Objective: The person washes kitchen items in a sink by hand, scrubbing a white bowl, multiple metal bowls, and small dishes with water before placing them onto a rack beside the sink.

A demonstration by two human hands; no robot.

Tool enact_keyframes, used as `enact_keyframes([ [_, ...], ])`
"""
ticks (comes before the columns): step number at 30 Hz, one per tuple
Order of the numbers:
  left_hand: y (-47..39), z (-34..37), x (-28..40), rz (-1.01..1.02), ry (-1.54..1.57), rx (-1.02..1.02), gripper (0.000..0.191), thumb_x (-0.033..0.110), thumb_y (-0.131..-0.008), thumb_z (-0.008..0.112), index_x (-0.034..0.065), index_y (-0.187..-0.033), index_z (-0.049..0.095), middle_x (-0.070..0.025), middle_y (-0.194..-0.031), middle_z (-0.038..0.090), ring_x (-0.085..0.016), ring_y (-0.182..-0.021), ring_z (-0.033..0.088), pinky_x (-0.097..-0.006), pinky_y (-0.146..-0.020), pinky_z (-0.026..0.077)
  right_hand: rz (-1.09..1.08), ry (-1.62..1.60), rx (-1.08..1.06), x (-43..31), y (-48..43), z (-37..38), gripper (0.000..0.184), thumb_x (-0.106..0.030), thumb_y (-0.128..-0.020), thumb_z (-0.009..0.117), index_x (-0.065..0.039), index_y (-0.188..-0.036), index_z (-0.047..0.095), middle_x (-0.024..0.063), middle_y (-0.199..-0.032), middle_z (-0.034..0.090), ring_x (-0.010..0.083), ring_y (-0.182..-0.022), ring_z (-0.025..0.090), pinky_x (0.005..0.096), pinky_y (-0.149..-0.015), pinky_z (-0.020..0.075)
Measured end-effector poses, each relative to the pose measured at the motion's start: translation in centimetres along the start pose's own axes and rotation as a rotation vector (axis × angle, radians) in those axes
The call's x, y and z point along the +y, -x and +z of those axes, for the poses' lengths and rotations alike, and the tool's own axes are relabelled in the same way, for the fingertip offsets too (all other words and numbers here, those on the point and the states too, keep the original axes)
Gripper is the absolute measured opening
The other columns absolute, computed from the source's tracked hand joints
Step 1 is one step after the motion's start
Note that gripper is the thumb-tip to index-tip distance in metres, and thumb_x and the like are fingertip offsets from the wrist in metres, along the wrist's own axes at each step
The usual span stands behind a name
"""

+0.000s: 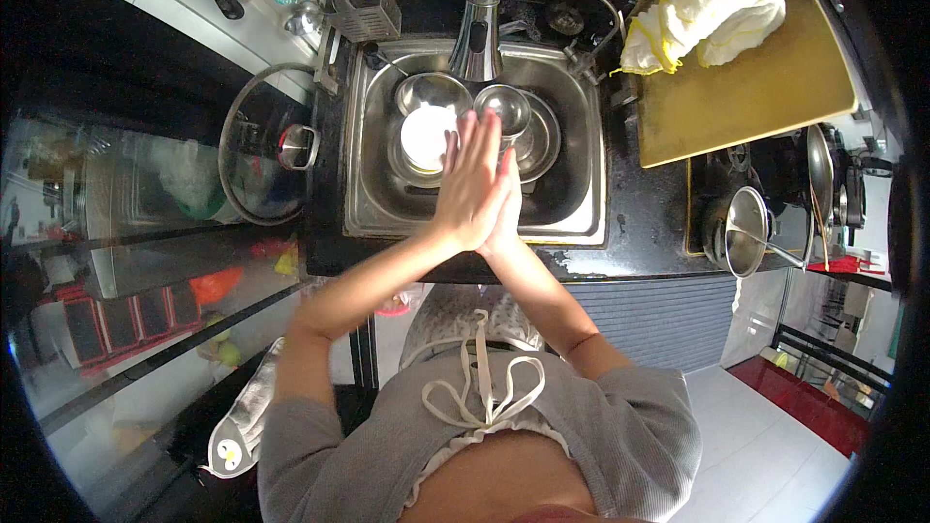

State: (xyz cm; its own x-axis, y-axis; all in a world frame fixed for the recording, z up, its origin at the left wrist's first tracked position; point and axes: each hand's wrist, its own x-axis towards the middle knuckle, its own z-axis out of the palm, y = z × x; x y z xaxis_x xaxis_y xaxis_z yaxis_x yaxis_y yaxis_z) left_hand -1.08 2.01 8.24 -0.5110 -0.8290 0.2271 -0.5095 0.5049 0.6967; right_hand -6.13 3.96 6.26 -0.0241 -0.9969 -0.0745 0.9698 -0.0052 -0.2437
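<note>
Over the front of a stainless steel sink point(592, 181), my left hand point(468, 192) and my right hand point(513, 196) meet palm to palm, flat, with fingers stretched away from me. Neither visibly holds anything; the space between the palms is hidden. Below and beyond the fingertips are a white bowl point(429, 134), glaring in the light, and a small metal bowl point(505, 103). A round metal pan point(545, 134) lies partly under the small bowl. Behind the white bowl rests another metal bowl point(429, 87). The chrome faucet point(479, 36) hangs above the far side; no water is visible from it.
A glass lid point(254, 160) leans left of the sink. At the right stand a yellowed cutting board point(748, 94) with a white cloth point(719, 0) over it and a metal saucepan point(746, 240). A metal utensil holder point(367, 11) and a thin curved tap point(607, 14) flank the faucet.
</note>
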Motion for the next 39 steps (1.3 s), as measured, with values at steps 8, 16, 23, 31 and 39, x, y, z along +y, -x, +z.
enact_keyframes([
  [8,-0.6,-0.2,-1.3,-0.724,1.586,0.223,0.049,0.038,-0.077,0.029,0.006,-0.113,0.018,-0.0065,-0.118,0.015,-0.021,-0.108,0.016,-0.0402,-0.087,0.014,-0.568,1.696,-0.614,0.0,0.2,2.4,0.054,-0.037,-0.074,0.031,-0.001,-0.114,0.027,0.0179,-0.116,0.028,0.0317,-0.108,0.025,0.0371,-0.088,0.0188],
  [16,1.1,1.4,-2.6,-0.056,0.567,0.164,0.032,0.031,-0.071,0.039,0.0076,-0.092,0.031,-0.0043,-0.094,0.029,-0.018,-0.086,0.029,-0.0338,-0.073,0.024,-0.184,2.114,-0.934,-1.3,-0.7,1.3,0.032,-0.032,-0.071,0.042,-0.004,-0.063,0.054,0.0132,-0.05,0.046,0.0294,-0.052,0.048,0.037,-0.05,0.0373],
  [23,3.1,0.8,-1.9,0.73,-0.25,0.19,0.018,0.025,-0.066,0.047,0.0091,-0.074,0.043,-0.0024,-0.073,0.041,-0.016,-0.067,0.041,-0.0281,-0.061,0.033,0.462,1.951,-0.828,-1.6,-1.7,0.6,0.037,-0.037,-0.074,0.039,-0.005,-0.075,0.058,0.0161,-0.074,0.054,0.0248,-0.07,0.054,0.0328,-0.065,0.0406],
  [31,3.3,-0.4,-1.4,0.887,-0.352,0.232,0.01,0.016,-0.059,0.054,0.0092,-0.053,0.049,-0.0016,-0.053,0.048,-0.014,-0.051,0.047,-0.0243,-0.049,0.038,0.818,0.598,-0.196,-2.6,0.7,1.3,0.026,-0.028,-0.074,0.044,-0.004,-0.076,0.054,0.0083,-0.069,0.055,0.0177,-0.066,0.053,0.0272,-0.063,0.0416],
  [39,0.7,-1.4,0.6,-0.381,1.597,0.288,0.016,0.016,-0.071,0.041,0.0026,-0.067,0.049,-0.0062,-0.069,0.05,-0.016,-0.064,0.046,-0.025,-0.061,0.036,0.418,-0.384,-0.263,-1.1,1.9,7.5,0.025,-0.028,-0.078,0.038,-0.006,-0.076,0.048,0.0049,-0.062,0.048,0.0138,-0.055,0.046,0.023,-0.05,0.038],
])
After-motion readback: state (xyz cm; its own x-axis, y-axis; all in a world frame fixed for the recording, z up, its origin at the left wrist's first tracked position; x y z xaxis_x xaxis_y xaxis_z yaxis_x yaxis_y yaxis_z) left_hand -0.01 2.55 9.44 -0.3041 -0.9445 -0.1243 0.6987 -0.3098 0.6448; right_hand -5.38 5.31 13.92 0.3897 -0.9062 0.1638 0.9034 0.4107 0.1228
